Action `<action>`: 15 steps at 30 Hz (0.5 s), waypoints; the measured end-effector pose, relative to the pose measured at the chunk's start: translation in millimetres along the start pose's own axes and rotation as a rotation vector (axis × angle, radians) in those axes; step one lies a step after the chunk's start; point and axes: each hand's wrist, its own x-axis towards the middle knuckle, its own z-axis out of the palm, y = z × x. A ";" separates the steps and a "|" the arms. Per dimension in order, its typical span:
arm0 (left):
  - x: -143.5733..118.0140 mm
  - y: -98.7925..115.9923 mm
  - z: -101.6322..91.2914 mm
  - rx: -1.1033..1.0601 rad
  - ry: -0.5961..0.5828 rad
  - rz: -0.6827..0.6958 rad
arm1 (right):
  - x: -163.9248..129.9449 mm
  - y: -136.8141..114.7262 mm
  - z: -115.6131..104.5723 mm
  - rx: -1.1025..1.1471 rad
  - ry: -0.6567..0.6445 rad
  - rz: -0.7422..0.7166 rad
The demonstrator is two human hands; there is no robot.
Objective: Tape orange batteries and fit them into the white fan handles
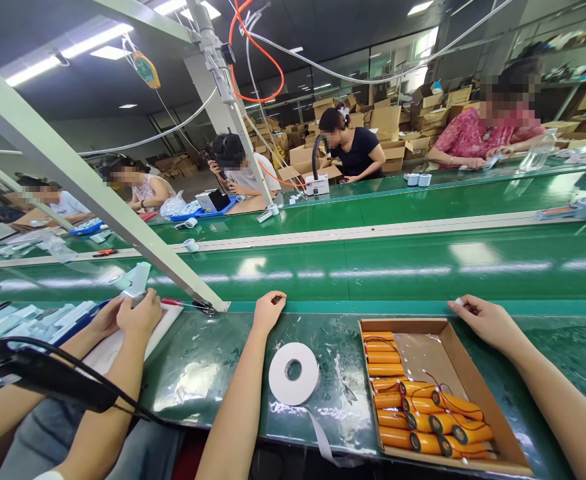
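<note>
My left hand [271,311] rests at the edge between the bench and the green conveyor belt, its fingers curled closed with nothing showing in them. Beyond the box, my right hand [483,320] lies at the same edge with bent fingers drawn together; a small pale bit shows at the fingertips, too small to name. Between my arms, a roll of white tape [281,381] lies flat, its loose end hanging over the bench front. A shallow cardboard box [455,348] holds several orange battery packs [391,400] with thin wires.
At left, a neighbour's hands [140,313] hold a pale blue plastic part [137,279] beside a pile of similar parts [27,327]. A slanted metal post [123,207] meets the bench edge. Across the green belt [353,260], several people sit working.
</note>
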 end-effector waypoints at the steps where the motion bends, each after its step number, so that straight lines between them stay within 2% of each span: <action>1: 0.2 -0.3 0.0 0.000 -0.001 0.000 | -0.2 -0.4 -0.2 0.000 -0.001 0.002; 15: 1.3 -3.2 1.4 -0.009 -0.004 0.008 | -0.2 -1.9 -0.2 -0.004 -0.004 0.011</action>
